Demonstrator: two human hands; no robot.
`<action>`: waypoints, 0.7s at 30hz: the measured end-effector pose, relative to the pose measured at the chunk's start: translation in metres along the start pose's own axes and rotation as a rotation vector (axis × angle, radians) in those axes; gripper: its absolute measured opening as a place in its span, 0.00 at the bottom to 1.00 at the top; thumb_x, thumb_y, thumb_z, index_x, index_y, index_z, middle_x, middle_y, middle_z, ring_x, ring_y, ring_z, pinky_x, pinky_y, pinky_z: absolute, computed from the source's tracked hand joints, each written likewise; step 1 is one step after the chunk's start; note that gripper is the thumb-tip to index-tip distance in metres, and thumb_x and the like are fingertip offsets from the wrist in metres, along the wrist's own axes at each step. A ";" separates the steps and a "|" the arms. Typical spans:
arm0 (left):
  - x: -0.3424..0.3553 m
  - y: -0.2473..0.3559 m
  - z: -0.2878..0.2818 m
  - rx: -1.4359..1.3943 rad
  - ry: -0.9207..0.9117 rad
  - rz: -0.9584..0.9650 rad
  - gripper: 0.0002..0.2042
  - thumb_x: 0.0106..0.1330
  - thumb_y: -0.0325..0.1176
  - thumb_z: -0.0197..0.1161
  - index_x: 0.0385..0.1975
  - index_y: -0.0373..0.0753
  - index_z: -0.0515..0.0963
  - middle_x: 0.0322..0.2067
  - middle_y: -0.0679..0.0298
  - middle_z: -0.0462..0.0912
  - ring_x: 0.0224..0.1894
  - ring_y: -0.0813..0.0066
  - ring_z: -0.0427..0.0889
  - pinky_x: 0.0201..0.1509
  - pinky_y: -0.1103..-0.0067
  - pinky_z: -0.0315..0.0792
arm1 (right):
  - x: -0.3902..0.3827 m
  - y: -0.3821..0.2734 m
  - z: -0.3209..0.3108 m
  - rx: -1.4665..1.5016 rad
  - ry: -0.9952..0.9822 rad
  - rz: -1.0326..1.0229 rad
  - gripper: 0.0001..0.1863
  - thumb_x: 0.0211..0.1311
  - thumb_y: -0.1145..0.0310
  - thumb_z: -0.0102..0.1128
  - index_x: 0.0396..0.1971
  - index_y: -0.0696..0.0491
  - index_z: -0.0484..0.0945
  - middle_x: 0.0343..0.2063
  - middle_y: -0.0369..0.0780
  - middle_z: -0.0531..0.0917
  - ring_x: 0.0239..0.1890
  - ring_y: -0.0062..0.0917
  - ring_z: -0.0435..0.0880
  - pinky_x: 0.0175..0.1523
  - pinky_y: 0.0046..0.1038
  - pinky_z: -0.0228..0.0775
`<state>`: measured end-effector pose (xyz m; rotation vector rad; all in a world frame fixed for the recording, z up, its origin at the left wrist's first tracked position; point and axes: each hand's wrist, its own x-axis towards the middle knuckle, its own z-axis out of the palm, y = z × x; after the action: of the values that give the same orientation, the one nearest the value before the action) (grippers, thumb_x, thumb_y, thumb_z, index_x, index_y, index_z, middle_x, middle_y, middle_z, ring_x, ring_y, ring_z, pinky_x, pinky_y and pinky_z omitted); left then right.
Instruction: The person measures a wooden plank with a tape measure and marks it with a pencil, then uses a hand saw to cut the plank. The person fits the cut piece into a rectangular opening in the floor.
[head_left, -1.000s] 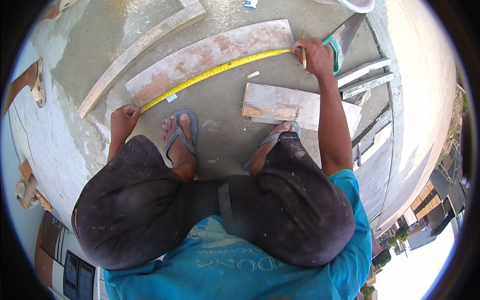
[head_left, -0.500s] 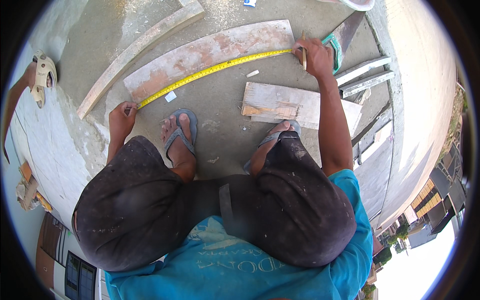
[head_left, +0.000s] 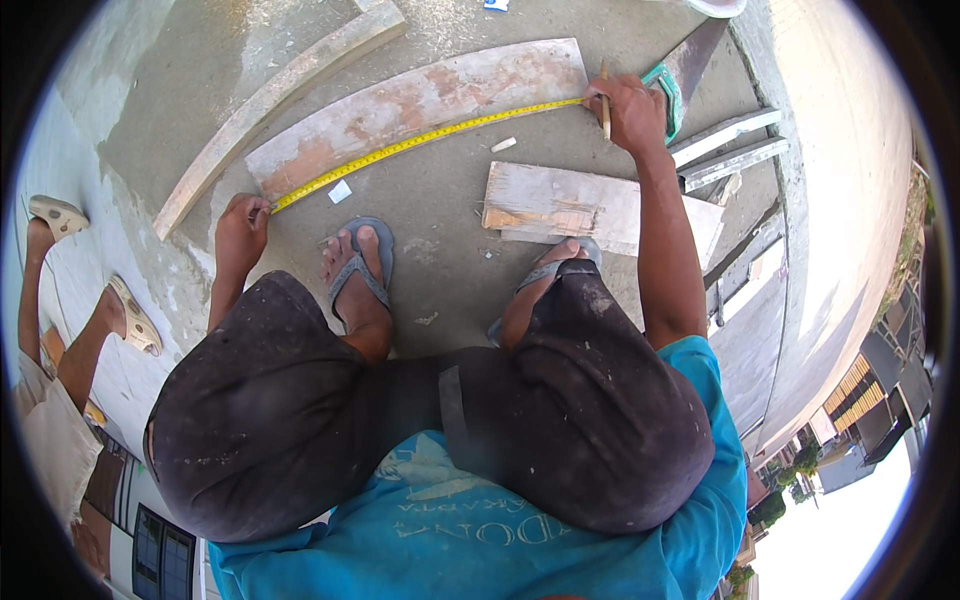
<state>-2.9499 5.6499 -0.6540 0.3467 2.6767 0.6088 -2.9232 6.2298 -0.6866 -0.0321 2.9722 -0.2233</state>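
So the concrete floor is basically the workbench here. The main piece, a wide pale board with reddish-brown patches, lies flat between 11 and 12 o'clock. A narrower beam sits beyond it around 10:30, and a couple of shorter boards are near the right foot at 1:30. Yellow tape runs along the board's near edge, end to end, and a green-handled saw lies just past the right hand. That hand, about 1 o'clock, has a pencil in its fingers at the tape's far end; can't tell how firmly it grips the tape. The left hand, around 9:30, pinches the other end. Looks like the measuring step to me. Next move probably calls for a taut tape and a careful reading before any pencil mark.
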 end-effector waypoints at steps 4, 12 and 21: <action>0.000 -0.001 0.000 0.018 0.013 0.013 0.03 0.62 0.23 0.64 0.34 0.33 0.80 0.35 0.54 0.83 0.34 0.58 0.85 0.39 0.70 0.78 | -0.001 0.002 0.002 -0.054 0.009 -0.013 0.05 0.58 0.58 0.65 0.34 0.37 0.83 0.32 0.30 0.84 0.46 0.29 0.81 0.44 0.45 0.67; -0.002 -0.003 0.000 0.072 -0.027 -0.046 0.05 0.65 0.28 0.62 0.38 0.36 0.81 0.36 0.54 0.85 0.37 0.57 0.86 0.42 0.70 0.78 | -0.003 0.001 0.012 -0.055 0.089 -0.012 0.08 0.57 0.59 0.66 0.38 0.38 0.82 0.32 0.30 0.83 0.46 0.28 0.80 0.43 0.43 0.66; -0.003 0.002 0.002 0.053 0.030 -0.048 0.04 0.64 0.26 0.63 0.36 0.36 0.81 0.33 0.54 0.85 0.32 0.59 0.87 0.38 0.71 0.78 | -0.020 -0.031 -0.002 0.414 0.360 -0.159 0.13 0.60 0.69 0.61 0.45 0.45 0.82 0.33 0.38 0.81 0.43 0.36 0.79 0.45 0.42 0.68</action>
<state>-2.9461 5.6509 -0.6536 0.2894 2.7258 0.5343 -2.9039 6.2000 -0.6767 -0.1965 3.2035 -0.9514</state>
